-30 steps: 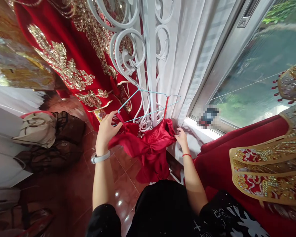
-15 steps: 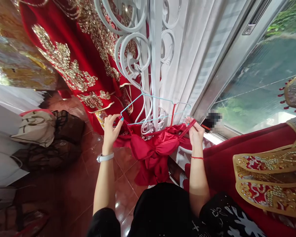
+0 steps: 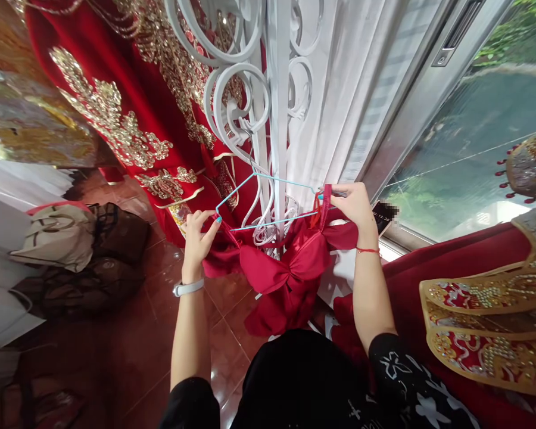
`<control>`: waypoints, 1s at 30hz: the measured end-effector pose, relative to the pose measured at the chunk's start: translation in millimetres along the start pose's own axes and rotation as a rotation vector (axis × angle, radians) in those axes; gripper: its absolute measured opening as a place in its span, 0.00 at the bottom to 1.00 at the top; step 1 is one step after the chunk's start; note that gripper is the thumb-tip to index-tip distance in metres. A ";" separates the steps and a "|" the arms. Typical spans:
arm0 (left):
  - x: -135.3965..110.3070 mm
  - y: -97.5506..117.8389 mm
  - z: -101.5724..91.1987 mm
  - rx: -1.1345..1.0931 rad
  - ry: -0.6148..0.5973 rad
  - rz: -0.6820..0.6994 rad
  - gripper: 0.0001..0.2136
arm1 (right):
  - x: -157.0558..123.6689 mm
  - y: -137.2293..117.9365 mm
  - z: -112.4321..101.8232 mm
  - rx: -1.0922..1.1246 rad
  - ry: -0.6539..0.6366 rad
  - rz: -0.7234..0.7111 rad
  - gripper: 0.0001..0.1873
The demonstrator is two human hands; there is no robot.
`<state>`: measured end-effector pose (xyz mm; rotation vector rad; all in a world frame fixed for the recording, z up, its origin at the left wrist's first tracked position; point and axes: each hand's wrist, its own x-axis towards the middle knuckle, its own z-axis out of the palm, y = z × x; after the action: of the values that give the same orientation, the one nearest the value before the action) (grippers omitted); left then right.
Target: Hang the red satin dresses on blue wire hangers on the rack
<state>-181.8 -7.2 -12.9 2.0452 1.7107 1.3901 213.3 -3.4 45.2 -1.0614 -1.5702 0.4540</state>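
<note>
A red satin dress [image 3: 268, 268] hangs low in front of me, its gathered bodice facing up. Behind its neckline is a light-blue wire hanger [image 3: 236, 191], hooked on the white scrolled metal stand [image 3: 276, 119]. My left hand [image 3: 199, 235] pinches the left strap at the hanger's left corner. With its fingers closed, my right hand [image 3: 351, 202] holds the right strap up against the hanger's right end. A thin red ribbon hangs from the hanger beside that strap. The fingertips of the right hand are partly hidden by the strap.
Red garments with gold beading [image 3: 116, 125] hang at the left, and beaded gold panels [image 3: 477, 333] at the right. Bags [image 3: 62, 232] sit on the tiled floor at the left. A phone-like device [image 3: 383, 215] is by the window frame [image 3: 422, 101].
My right hand has moved up and left, bringing the right strap from beyond the hanger to its right end. The bodice has lifted on that side. My left hand has stayed at the left corner.
</note>
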 end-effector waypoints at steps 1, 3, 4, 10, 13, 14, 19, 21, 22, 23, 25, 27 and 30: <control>-1.8 1.4 0.5 0.014 0.011 -0.002 0.11 | 4.9 0.4 2.1 -0.022 -0.058 -0.007 0.10; -5.2 4.2 1.0 0.042 0.032 -0.005 0.11 | 10.9 4.2 4.0 -0.085 -0.148 -0.007 0.08; -6.7 5.4 1.1 0.055 0.043 -0.003 0.11 | 11.7 7.0 4.1 -0.118 -0.179 -0.007 0.07; -14.7 9.0 3.9 0.089 0.118 0.031 0.11 | -9.0 3.5 30.0 -0.170 0.144 -0.161 0.26; -18.2 13.3 7.1 0.097 0.114 0.027 0.12 | -27.4 -19.1 78.8 -0.122 0.210 -0.197 0.21; -19.3 15.5 7.9 0.102 0.114 0.022 0.12 | -32.3 -27.4 99.1 -0.085 0.087 -0.200 0.19; -32.6 18.9 3.3 0.044 0.139 0.026 0.17 | -37.1 -50.7 192.8 -0.081 -0.526 -0.100 0.22; -45.7 9.6 -1.7 -0.113 0.216 0.005 0.24 | -34.5 -50.6 214.1 -0.090 -0.551 -0.017 0.18; -53.9 2.7 -3.9 -0.210 0.226 -0.024 0.29 | -33.7 -49.7 220.6 -0.083 -0.536 0.013 0.16; -62.7 -4.8 -5.3 -0.296 0.204 -0.063 0.32 | -33.4 -48.8 224.8 -0.073 -0.517 0.033 0.14; -79.9 -18.7 -4.9 -0.388 0.088 -0.154 0.35 | -34.4 -47.9 228.3 -0.054 -0.480 0.057 0.11; -92.8 -27.1 -0.8 -0.386 -0.003 -0.236 0.31 | -37.0 -48.9 228.6 -0.041 -0.446 0.085 0.08; -97.0 -26.7 4.3 -0.360 0.045 -0.294 0.24 | -41.3 -51.9 226.8 -0.024 -0.413 0.122 0.06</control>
<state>-190.9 -76.9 -85.2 1.5191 1.5603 1.5183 -17.4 -7.6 -5.8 -1.1348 -1.8797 0.7771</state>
